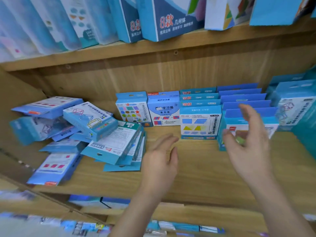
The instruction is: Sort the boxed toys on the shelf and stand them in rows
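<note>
A jumbled pile of blue toy boxes (89,132) lies flat and tilted on the left of the wooden shelf (196,171). Upright boxes stand in rows at the back middle and right: a shapes box (132,111), a white learning box (163,112), a row fronted by a trapezoid box (199,124), and a row of blue-backed boxes (242,101). My left hand (162,158) hovers open over bare shelf, just right of the pile. Held higher, my right hand (249,139) is open with fingers spread, in front of the blue-backed row, holding nothing.
Taller boxes (294,106) stand at the far right. Large blue boxes (171,19) line the shelf above. A lower shelf (106,202) with more boxes shows below. A wooden side panel (17,93) bounds the left.
</note>
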A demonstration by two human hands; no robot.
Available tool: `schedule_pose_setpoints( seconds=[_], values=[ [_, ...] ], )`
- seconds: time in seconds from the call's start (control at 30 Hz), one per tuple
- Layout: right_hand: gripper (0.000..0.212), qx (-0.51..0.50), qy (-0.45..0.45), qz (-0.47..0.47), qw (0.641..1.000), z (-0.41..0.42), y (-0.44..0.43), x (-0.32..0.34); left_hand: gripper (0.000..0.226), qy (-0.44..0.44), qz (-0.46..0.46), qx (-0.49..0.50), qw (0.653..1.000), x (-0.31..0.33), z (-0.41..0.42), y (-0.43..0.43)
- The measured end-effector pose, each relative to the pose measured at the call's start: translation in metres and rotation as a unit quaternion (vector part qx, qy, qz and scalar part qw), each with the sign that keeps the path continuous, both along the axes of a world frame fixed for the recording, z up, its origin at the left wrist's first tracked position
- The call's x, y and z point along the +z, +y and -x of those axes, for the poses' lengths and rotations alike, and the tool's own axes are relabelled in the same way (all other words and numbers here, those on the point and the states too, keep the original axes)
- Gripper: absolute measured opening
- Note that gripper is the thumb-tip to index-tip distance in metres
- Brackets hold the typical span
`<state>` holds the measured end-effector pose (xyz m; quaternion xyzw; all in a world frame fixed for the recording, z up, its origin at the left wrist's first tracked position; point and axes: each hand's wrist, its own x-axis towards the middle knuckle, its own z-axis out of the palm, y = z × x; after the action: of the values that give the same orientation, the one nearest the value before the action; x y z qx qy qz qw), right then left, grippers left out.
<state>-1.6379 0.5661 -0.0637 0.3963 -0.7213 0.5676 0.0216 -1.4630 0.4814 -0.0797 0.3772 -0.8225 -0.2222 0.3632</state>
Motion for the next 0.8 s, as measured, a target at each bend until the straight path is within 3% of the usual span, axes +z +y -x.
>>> schedule_pose_setpoints(
  seconds=[0.2,0.33,0.47,0.6,0.67,0.73,0.8],
  values=[
    [0.061,0.134,-0.065,-0.021,0.989,-0.060,-0.035,-0.016,0.052,-0.088,0.087,0.087,0.989,0.008,-0.092,-0.024],
    [0.063,0.193,-0.075,-0.052,0.977,-0.101,-0.056,-0.017,0.061,-0.179,0.043,0.079,0.980,0.011,-0.142,-0.048],
    [0.067,0.262,-0.031,-0.113,0.958,-0.141,-0.075,-0.010,0.042,-0.240,0.103,0.036,0.965,0.005,-0.165,-0.079],
    [0.080,0.333,0.054,-0.197,0.920,-0.170,-0.098,-0.008,0.034,-0.174,0.214,-0.007,0.961,0.014,-0.174,-0.101],
    [0.077,0.304,0.092,-0.167,0.933,-0.175,-0.111,-0.005,0.031,-0.111,0.241,0.014,0.964,0.029,-0.174,-0.106],
    [0.060,0.239,0.118,-0.106,0.958,-0.172,-0.122,0.000,0.023,-0.009,0.206,0.034,0.978,0.047,-0.169,-0.109],
    [0.047,0.197,0.093,-0.083,0.972,-0.166,-0.130,0.009,0.009,0.113,0.096,0.060,0.987,0.061,-0.164,-0.115]
  ],
)
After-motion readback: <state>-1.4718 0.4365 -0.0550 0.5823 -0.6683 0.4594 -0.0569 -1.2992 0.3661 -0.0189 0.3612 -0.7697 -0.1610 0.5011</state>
